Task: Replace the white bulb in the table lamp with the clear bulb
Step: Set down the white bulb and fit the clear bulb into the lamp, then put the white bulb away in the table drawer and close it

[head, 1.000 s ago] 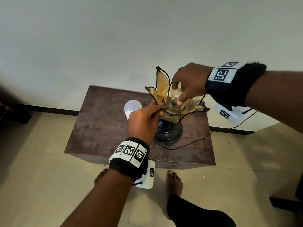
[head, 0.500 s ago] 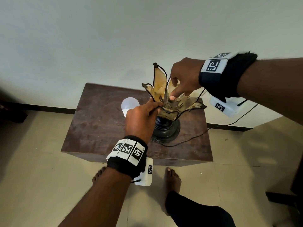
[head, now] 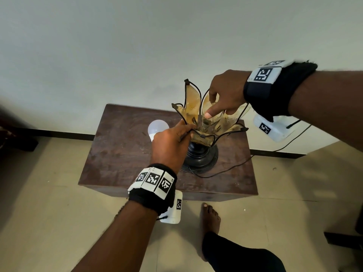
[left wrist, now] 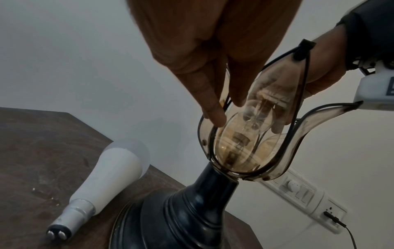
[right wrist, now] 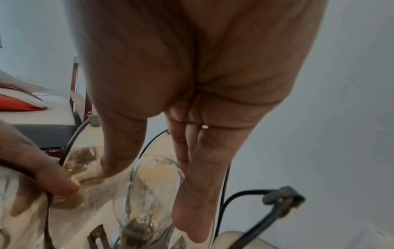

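While the table [head: 117,154] carries everything beneath my hands, I steady the table lamp [head: 202,152] with my left hand [head: 170,142], which pinches a petal of its shade. Just above it, my right hand [head: 225,93] reaches into the shade, thumb and fingers closed around the clear bulb [left wrist: 255,118] over the socket. I'd keep the bulb upright, press gently and twist without squeezing the glass. The white bulb [left wrist: 110,176] lies left of my left hand.
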The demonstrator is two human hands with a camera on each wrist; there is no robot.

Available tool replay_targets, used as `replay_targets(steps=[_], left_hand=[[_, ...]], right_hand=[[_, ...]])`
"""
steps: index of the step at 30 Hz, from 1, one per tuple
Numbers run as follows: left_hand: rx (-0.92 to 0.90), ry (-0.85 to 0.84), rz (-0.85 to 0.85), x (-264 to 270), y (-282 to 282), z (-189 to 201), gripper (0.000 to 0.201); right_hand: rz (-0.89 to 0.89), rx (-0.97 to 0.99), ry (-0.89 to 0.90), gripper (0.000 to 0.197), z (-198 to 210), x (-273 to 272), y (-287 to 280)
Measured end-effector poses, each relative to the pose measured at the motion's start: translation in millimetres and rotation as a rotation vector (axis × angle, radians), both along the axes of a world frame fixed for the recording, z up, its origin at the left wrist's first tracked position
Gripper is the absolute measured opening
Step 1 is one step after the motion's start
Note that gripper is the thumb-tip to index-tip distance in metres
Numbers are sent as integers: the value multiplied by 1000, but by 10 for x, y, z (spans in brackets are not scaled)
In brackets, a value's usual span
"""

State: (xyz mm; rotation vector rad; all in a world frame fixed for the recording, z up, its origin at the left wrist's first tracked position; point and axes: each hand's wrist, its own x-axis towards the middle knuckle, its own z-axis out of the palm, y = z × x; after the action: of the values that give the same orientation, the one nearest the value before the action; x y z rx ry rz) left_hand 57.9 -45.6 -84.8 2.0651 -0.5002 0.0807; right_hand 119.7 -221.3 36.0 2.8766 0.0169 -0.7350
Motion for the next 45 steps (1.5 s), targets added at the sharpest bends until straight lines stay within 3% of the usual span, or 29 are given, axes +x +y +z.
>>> replay_targets(steps=[9,15,20,24,26,29,37,45], left_hand=[[131,17,-7,-50,78,185,46],[27,22,18,-33,316,143,29],[-22,78,165,23,556,17,20],[81,200,281,-2,662,-181,18],[193,281,288,-26,655,-346,18],[318,413,260,-76,606,-575,20],[484,476,231,193,516,-1051,41],[627,411,203,484,221,-1315,58]], right_hand=[[-27,18,-118,42,157,-133,34],[19,39,-267,24,397,-379,58],[-32,268,-576,24,647,-691,264],[-90,631,-817,19,687,-1156,599],[-146,840,-837,16,547,-1420,781],[-201,958,-760,13,76,-1675,996],[-351,961,-370,13,-1283,-1882,1131],[-504,894,-326,7,-1775,-1515,1000]])
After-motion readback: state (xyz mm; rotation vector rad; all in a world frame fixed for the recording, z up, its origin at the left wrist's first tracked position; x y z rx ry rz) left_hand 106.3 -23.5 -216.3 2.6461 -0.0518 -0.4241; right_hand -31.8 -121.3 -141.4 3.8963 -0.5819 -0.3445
